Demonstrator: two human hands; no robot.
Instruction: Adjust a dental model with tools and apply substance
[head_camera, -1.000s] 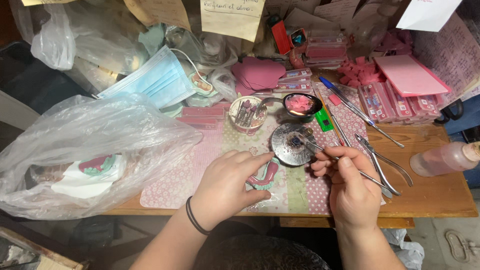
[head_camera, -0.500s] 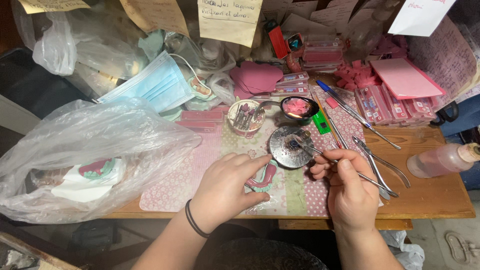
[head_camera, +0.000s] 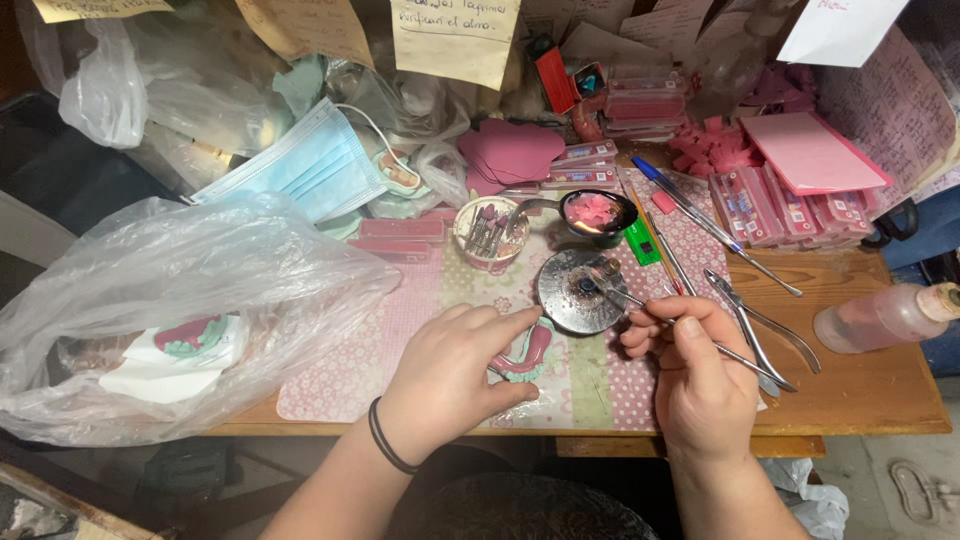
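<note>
Near the front edge of the surface, the left hand clamps its fingers on a pink-and-green wax denture model. The right hand pinches a thin metal instrument, tip touching the round metal dish.

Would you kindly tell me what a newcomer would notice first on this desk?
First, the two hands at the front edge: the left hand holds a pink denture, and the right hand dips a thin tool into a round metal dish. At left lies a big clear bag.
</note>
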